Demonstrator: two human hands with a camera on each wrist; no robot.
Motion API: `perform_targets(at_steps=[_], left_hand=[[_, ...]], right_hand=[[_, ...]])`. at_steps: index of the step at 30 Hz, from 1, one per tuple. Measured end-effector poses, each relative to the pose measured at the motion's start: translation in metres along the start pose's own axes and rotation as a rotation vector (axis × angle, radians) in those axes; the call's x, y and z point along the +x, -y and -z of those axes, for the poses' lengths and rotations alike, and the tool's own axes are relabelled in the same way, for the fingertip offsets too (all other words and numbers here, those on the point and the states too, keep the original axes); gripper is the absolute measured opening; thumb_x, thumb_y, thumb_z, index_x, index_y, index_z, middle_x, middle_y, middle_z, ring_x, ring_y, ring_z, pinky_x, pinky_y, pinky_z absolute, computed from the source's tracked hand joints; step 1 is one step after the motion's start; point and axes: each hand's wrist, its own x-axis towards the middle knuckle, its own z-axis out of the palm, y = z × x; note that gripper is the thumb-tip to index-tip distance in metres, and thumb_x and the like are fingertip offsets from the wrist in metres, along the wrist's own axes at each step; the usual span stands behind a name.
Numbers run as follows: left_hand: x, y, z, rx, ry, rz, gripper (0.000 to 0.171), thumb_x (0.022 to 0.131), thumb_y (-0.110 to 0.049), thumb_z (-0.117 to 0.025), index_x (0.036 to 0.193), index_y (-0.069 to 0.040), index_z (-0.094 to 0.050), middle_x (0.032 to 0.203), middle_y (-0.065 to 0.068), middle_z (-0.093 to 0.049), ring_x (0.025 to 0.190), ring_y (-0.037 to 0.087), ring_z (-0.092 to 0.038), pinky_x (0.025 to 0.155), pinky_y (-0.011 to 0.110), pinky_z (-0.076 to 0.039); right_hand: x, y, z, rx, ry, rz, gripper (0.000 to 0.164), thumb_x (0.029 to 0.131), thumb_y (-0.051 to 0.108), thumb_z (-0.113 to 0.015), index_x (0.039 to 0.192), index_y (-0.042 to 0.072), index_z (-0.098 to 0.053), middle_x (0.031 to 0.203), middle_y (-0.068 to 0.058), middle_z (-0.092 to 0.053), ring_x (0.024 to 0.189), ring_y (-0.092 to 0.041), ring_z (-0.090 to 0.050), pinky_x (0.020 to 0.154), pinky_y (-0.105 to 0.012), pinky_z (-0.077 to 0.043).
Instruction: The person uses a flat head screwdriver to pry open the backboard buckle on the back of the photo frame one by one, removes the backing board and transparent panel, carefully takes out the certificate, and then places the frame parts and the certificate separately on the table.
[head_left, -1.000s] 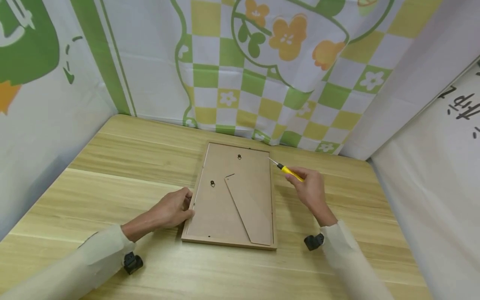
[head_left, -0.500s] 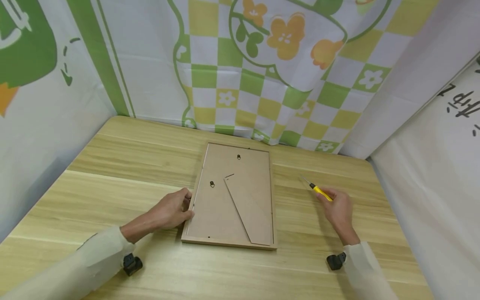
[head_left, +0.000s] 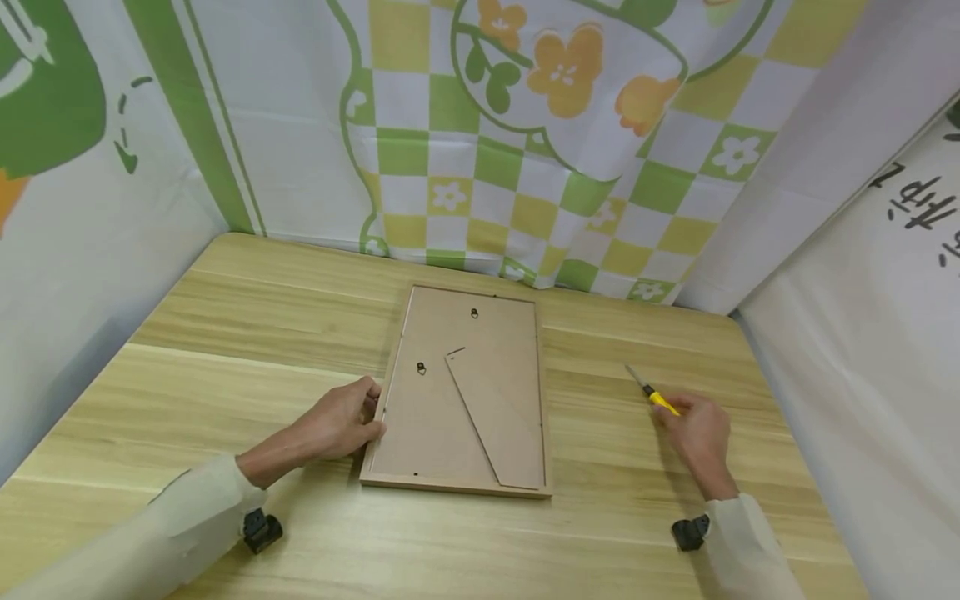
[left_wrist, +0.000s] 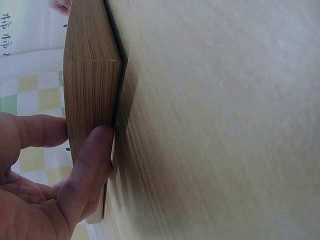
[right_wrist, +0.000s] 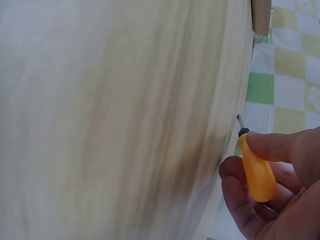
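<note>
While the left hand (head_left: pixel 337 421) pinches the left edge of the picture frame (head_left: pixel 427 425), which lies back side up in the middle of the table (head_left: pixel 247 342), the right hand (head_left: pixel 699 429) grasps a yellow screwdriver (head_left: pixel 663 404) to the right, its tip well apart from the frame. For good prying, I think, the tip should go in low and gently. Black Chinese characters (head_left: pixel 924 202), one seemingly 柿, mark the right wall (head_left: pixel 855 333); I find no readable brand.

Printed curtains (head_left: pixel 408 154) enclosing a table (head_left: pixel 217 392) suggest a booth.
</note>
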Motion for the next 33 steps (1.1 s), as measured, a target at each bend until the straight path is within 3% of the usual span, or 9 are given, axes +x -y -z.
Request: perform_targets(at_steps=[5,11,15,25,33], left_hand=[[0.000,0.000,0.000,0.004,-0.001,0.004,0.033,0.088,-0.004,-0.067,0.117,0.005,-0.052,0.101,0.017,-0.067,0.083,0.019,-0.064,0.062,0.029,-0.052],[0.000,0.001,-0.001,0.004,-0.005,0.003,0.033,0.088,-0.004,-0.067,0.116,0.005,-0.052,0.100,0.016,-0.067,0.082,0.019,-0.063,0.062,0.028,-0.051],[-0.001,0.000,-0.001,0.001,-0.006,0.002,0.032,0.088,-0.004,-0.066,0.116,0.005,-0.053,0.099,0.015,-0.067,0.082,0.018,-0.063,0.062,0.028,-0.050],[-0.001,0.000,0.000,-0.005,-0.003,-0.006,0.032,0.088,-0.004,-0.066,0.116,0.005,-0.052,0.100,0.016,-0.067,0.084,0.019,-0.063,0.063,0.028,-0.051],[-0.002,0.001,-0.001,-0.002,-0.008,-0.013,0.030,0.089,-0.004,-0.066,0.115,0.004,-0.053,0.100,0.016,-0.067,0.084,0.019,-0.063,0.063,0.028,-0.051]], right_hand=[[0.002,-0.007,0.004,-0.063,0.028,-0.013,0.029,0.082,0.021,-0.074,0.101,0.000,-0.076,0.100,-0.020,-0.074,0.088,-0.040,-0.068,0.068,-0.041,-0.051],[0.005,-0.018,0.010,-0.111,0.043,-0.053,0.025,0.078,0.026,-0.078,0.090,0.004,-0.078,0.092,-0.018,-0.075,0.082,-0.041,-0.067,0.055,-0.036,-0.045],[0.008,-0.027,0.016,-0.129,0.076,-0.085,0.026,0.079,0.028,-0.078,0.091,0.005,-0.078,0.092,-0.017,-0.075,0.082,-0.041,-0.067,0.052,-0.033,-0.043],[0.016,-0.058,0.028,-0.126,0.097,-0.187,0.030,0.082,0.028,-0.075,0.093,0.000,-0.075,0.093,-0.019,-0.074,0.080,-0.035,-0.065,0.054,-0.031,-0.041],[0.016,-0.068,0.032,-0.120,0.078,-0.203,0.032,0.083,0.027,-0.075,0.095,-0.002,-0.074,0.093,-0.021,-0.073,0.075,-0.031,-0.063,0.054,-0.031,-0.039]])
